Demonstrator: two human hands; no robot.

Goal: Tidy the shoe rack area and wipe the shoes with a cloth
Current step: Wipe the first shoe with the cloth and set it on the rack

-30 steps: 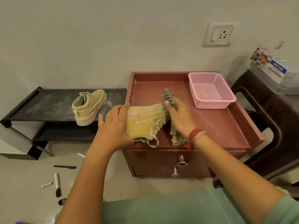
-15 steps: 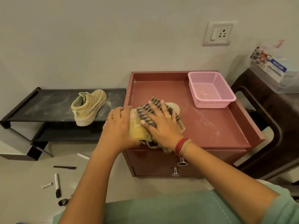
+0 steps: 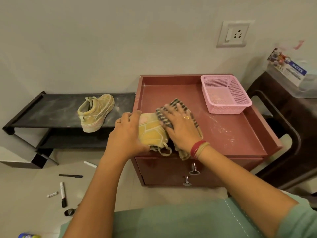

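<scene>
I counted two shoes, one cloth, one basket and one rack. The yellow shoe (image 3: 152, 133) lay on the top of the red cabinet (image 3: 231, 134), at its front edge, between my two hands. My left hand (image 3: 127, 134) gripped it from the left, fingers curled over its end. My right hand (image 3: 181, 127) lay flat, fingers straight and spread, pressing the striped cloth (image 3: 178, 104) onto the shoe's right part. One end of the cloth hung over the cabinet front just under my right wrist.

The second shoe (image 3: 96, 112) stood upright on the top shelf of the black shoe rack (image 3: 51, 109), beyond my left hand and to its left, well apart from it. The pink basket (image 3: 224, 95) sat beyond my right hand, to its right, clear of the cloth. Two metal knobs (image 3: 194, 169) showed below my right wrist. On the floor left of my left forearm lay one black pen (image 3: 70, 176) and one marker (image 3: 63, 194).
</scene>
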